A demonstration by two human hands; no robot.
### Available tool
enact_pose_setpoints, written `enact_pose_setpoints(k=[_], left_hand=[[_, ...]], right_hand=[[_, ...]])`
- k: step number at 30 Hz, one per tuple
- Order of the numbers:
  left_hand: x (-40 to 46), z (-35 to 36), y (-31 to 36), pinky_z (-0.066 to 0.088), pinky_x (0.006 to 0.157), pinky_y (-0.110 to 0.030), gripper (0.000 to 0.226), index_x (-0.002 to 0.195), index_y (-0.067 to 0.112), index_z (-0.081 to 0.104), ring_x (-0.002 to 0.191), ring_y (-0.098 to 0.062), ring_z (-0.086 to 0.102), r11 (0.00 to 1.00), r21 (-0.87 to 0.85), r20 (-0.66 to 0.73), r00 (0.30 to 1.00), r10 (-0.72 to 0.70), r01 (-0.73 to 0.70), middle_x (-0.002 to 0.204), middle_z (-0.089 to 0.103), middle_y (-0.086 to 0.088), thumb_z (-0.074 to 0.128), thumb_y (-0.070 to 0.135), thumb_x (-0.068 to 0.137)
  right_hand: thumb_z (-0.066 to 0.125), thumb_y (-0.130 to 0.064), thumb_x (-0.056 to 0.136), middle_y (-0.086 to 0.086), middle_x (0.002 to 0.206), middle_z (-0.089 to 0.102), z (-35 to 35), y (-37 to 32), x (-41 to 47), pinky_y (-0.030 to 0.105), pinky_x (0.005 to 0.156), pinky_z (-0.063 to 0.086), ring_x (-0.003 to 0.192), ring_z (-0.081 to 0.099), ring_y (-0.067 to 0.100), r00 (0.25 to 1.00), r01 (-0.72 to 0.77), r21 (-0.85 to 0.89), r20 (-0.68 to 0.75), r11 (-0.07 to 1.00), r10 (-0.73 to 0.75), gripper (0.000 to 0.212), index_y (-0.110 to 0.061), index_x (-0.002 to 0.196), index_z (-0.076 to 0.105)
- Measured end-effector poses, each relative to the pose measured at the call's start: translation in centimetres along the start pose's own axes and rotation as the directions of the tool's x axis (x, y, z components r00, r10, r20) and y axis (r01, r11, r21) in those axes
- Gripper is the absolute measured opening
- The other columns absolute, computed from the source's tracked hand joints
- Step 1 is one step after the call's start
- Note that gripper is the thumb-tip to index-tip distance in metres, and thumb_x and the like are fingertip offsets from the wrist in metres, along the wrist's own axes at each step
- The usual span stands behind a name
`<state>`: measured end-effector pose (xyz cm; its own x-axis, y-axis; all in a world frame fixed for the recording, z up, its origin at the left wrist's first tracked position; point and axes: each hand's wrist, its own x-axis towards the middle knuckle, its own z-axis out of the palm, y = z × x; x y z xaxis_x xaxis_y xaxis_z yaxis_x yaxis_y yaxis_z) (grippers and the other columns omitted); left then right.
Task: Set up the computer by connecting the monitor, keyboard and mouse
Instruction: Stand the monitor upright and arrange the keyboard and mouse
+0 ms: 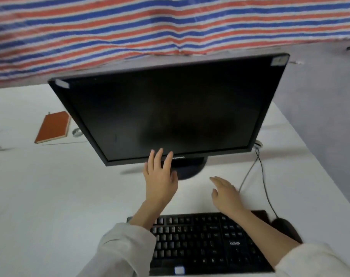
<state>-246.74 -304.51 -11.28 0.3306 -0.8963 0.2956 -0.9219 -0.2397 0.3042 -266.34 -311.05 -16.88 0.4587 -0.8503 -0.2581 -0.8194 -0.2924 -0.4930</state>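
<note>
White table (50,196) under a striped tarp carries the monitor (170,108) just ahead of both empty, spread hands — left hand (160,176) nearer, fingertips at its bottom bezel, right hand (225,193) hovering between stand and keyboard (206,242) — mouse (284,226) sits rightward.

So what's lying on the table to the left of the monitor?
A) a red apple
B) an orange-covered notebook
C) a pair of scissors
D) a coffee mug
B: an orange-covered notebook lies flat on the white table, left of the dark monitor; no apple, scissors or mug shows there.
</note>
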Motion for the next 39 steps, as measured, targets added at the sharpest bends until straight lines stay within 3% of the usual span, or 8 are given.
enact_pose_setpoints(k=[3,7,11,16,24,39], left_hand=[[3.9,-3.6,-0.4,0.03,0.103,-0.059,0.06,0.135,0.015,0.046,0.138,-0.041,0.028,0.993,0.107,-0.197,0.978,0.064,-0.043,0.145,0.04,-0.018,0.066,0.014,0.079],[8.5,-7.8,-0.5,0.014,0.112,-0.059,0.066,0.144,0.023,0.032,0.143,-0.037,0.013,0.963,0.253,-0.299,0.94,0.165,-0.088,0.153,0.025,-0.014,0.059,0.024,0.084],[12.5,-9.7,0.0,0.006,0.113,-0.061,0.069,0.148,0.024,0.023,0.144,-0.035,0.006,0.911,0.394,-0.281,0.928,0.245,-0.122,0.157,0.016,-0.012,0.052,0.035,0.087],[15.4,-9.1,0.6,0.004,0.113,-0.062,0.071,0.15,0.027,0.015,0.145,-0.036,0.001,0.908,0.402,-0.276,0.93,0.243,-0.118,0.158,0.011,-0.01,0.047,0.046,0.089],[17.8,-8.3,0.7,0.001,0.114,-0.06,0.067,0.149,0.03,0.001,0.145,-0.032,-0.005,0.93,0.365,-0.283,0.945,0.164,-0.052,0.159,0.003,-0.005,0.031,0.053,0.095],[21.1,-8.3,0.6,-0.003,0.115,-0.056,0.064,0.148,0.036,-0.009,0.144,-0.028,-0.016,0.942,0.334,-0.17,0.981,0.089,-0.027,0.159,-0.011,-0.001,0.022,0.057,0.095]], right_hand=[[0.035,-0.018,0.098,0.003,0.152,0.029,0.8,-2.6,3.0,0.03,0.112,0.026,0.138,0.029,0.018,0.991,0.067,0.013,0.114,0.998,-0.068,0.049,-0.017,0.147,0.029],[0.031,-0.019,0.098,0.002,0.156,0.019,2.5,-4.3,6.0,0.037,0.114,0.023,0.143,0.019,0.02,0.97,0.1,-0.102,0.229,0.99,-0.075,0.051,-0.019,0.148,0.022],[0.029,-0.018,0.097,0.001,0.159,-0.005,4.1,-4.8,8.4,0.046,0.116,0.009,0.146,-0.004,0.021,0.95,0.183,-0.244,0.294,0.952,-0.107,0.058,-0.025,0.151,0.007],[0.031,-0.02,0.097,0.004,0.158,-0.012,5.3,-4.8,9.9,0.047,0.117,0.005,0.145,-0.009,0.028,0.939,0.21,-0.376,0.334,0.902,-0.08,0.063,-0.029,0.15,-0.002],[0.036,-0.003,0.092,0.006,0.158,-0.009,5.3,-4.5,9.5,0.042,0.118,0.001,0.145,-0.008,0.031,0.948,0.268,-0.405,0.271,0.874,-0.165,0.072,-0.026,0.151,0.001],[0.039,0.003,0.09,0.007,0.158,-0.006,5.2,-4.2,9.6,0.041,0.118,0.001,0.145,-0.007,0.032,0.948,0.277,-0.391,0.258,0.878,-0.185,0.076,-0.025,0.151,0.003]])
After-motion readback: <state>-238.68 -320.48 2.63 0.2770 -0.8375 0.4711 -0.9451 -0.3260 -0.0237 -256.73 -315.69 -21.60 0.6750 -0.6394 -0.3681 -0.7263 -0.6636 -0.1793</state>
